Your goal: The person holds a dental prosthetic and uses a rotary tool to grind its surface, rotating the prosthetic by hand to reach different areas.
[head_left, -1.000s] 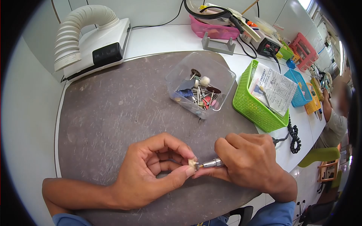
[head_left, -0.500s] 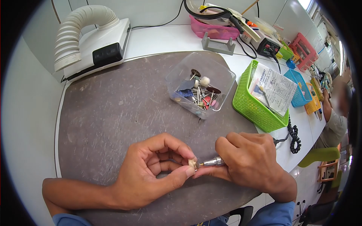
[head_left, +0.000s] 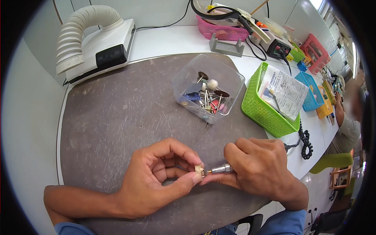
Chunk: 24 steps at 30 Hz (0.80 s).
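Observation:
Low over the grey-brown work mat (head_left: 113, 129), my left hand (head_left: 156, 178) pinches a small cream-coloured dental piece (head_left: 199, 170) between thumb and fingertips. Whether it is a crown or a bridge is too small to tell. My right hand (head_left: 256, 168) is wrapped round a rotary handpiece (head_left: 222, 168), its metal nose pointing left. A small grey bit (head_left: 206, 172) on its gold-coloured shank is at the piece's right side; actual contact cannot be made out. My right thumb reaches under the handpiece toward the left fingertips. Most of the handpiece body is hidden in my right hand.
Beyond my hands is a clear plastic box (head_left: 184, 84) of rotary burs and discs. A green basket (head_left: 266, 115) holding a printed packet (head_left: 284, 92) stands to its right. A coiled black cord (head_left: 306, 145) hangs nearby. A white hose unit (head_left: 92, 51) stands back left. Another person (head_left: 346, 129) sits far right.
Both hands stay almost in place. The dental piece and the bit have shifted very slightly against each other; the hold of each hand is the same.

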Motion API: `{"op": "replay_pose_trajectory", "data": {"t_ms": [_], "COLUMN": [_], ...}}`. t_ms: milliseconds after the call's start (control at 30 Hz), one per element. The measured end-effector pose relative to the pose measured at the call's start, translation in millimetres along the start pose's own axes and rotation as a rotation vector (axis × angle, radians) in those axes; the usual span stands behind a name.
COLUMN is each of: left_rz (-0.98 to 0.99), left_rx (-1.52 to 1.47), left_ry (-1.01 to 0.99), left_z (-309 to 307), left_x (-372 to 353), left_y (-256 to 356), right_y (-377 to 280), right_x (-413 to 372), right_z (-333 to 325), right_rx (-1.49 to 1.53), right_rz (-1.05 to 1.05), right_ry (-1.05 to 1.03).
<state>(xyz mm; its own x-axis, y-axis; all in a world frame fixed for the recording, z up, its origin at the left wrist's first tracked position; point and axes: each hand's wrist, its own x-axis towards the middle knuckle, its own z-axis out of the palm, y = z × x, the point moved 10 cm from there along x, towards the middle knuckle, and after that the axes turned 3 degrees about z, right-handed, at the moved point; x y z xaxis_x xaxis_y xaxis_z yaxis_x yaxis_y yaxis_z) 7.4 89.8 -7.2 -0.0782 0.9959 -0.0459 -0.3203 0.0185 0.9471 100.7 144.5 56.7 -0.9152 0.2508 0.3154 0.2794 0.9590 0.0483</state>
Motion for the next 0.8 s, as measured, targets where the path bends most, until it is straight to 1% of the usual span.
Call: {"op": "replay_pose_trajectory", "data": {"t_ms": [167, 267, 333, 800], "left_rz": [-0.001, 0.002, 0.011, 0.000], "left_rx": [0.002, 0.003, 0.002, 0.003], "left_ry": [0.013, 0.016, 0.012, 0.014], "left_z": [-0.1, -0.4, -0.3, -0.2], "left_x": [-0.2, -0.1, -0.1, -0.1], "left_y": [0.1, 0.5, 0.7, 1.4], "right_y": [2.7, -0.1, 3.1, 2.4], "right_x": [-0.4, -0.5, 0.1, -0.7], "right_z": [0.0, 0.2, -1.4, -1.1], "right_rx": [-0.003, -0.005, -0.024, 0.002], "right_rz": [0.028, -0.006, 0.034, 0.019], "right_ry": [0.015, -0.005, 0.009, 0.025]}}
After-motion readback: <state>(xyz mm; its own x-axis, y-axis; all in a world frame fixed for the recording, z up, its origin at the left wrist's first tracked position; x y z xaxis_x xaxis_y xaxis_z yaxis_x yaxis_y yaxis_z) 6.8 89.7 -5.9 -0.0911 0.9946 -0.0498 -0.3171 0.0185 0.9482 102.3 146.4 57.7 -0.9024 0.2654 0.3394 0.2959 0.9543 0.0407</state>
